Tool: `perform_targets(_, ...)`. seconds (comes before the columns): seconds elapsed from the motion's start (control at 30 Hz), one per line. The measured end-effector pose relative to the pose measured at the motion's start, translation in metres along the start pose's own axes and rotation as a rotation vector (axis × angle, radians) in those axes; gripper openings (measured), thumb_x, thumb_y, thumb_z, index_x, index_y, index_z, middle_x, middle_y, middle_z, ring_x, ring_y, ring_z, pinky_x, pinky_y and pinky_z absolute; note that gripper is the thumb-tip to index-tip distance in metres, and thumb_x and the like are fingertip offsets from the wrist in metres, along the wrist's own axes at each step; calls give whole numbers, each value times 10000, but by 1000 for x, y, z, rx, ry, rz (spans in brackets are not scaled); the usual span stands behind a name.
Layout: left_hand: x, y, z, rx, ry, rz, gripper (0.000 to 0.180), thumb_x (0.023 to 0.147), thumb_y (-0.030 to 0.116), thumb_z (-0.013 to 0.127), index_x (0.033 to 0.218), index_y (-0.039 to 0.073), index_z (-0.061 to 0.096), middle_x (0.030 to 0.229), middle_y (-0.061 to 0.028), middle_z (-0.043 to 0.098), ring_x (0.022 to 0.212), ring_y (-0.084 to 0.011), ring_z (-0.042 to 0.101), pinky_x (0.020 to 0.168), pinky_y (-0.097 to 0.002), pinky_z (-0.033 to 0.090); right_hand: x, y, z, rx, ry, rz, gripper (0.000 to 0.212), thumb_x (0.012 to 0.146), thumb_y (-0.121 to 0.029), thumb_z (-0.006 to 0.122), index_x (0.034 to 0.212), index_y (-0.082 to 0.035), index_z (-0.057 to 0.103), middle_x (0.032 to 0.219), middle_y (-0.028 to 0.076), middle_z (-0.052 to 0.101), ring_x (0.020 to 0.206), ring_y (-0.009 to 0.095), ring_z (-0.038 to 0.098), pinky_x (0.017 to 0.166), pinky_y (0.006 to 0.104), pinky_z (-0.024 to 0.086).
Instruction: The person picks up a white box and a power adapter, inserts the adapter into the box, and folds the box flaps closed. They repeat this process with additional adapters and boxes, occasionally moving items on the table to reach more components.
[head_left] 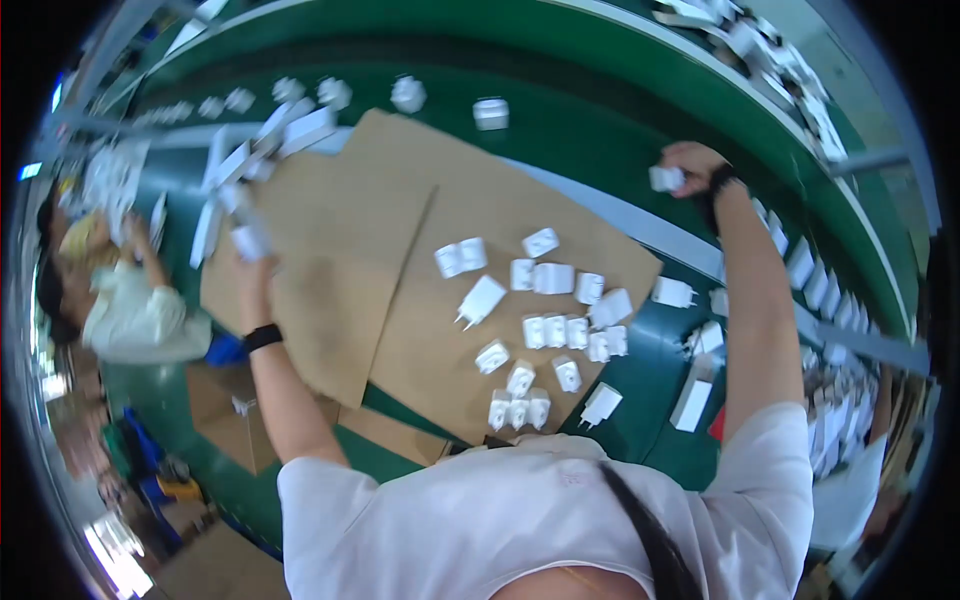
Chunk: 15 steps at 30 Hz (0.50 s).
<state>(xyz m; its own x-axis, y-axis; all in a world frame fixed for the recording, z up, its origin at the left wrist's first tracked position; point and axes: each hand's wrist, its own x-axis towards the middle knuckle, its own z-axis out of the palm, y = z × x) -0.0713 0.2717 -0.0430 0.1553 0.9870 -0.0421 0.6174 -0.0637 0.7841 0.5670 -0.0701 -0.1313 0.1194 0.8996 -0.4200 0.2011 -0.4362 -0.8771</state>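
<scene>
My right hand [697, 165] is stretched out over the green belt, its fingers closed on a small white charger [665, 179]. My left hand [256, 268] is at the far left of the cardboard, closed around a white box-shaped piece [249, 241] smeared by motion. Beyond it lie several white cartons [308, 129] at the cardboard's corner. Between my arms, several white plug chargers [553, 278] lie on the brown cardboard sheet [330, 230], some in short rows. One larger charger [482, 301] shows its two pins.
Across the far side runs a green conveyor belt [580, 130] carrying a spaced row of white chargers [407, 94]. More chargers and a white carton [692, 396] lie right of the cardboard. At the left a co-worker in a light top [140, 310] stands near an open cardboard box [225, 405].
</scene>
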Motion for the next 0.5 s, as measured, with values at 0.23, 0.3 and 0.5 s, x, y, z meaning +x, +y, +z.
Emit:
perform_targets(0.23,-196,147,54,-117,-91,331,642,618,144,738,1129,-30,391,977,-174,521,972,-297,506,840,-376,411,-129,-188,97,675,307,-194,597,774,-75,450,1341,-68,261,1156,180,474,974,340,562,770,387,526)
perform_targets(0.3,-242,166,69,-130,-184,353,631,617,149,745,1115,-34,404,956,-181,519,956,-319,506,832,-387,411,-177,-241,146,788,258,-400,544,781,-56,490,1295,-51,310,1168,187,481,1087,354,500,881,418,463)
perform_targets(0.5,-350,208,95,-134,-363,697,597,610,141,750,1083,-32,429,950,-188,510,879,-356,497,751,-404,417,-301,-267,271,515,679,-761,386,727,-7,655,1058,-66,466,957,67,565,893,165,564,787,297,461)
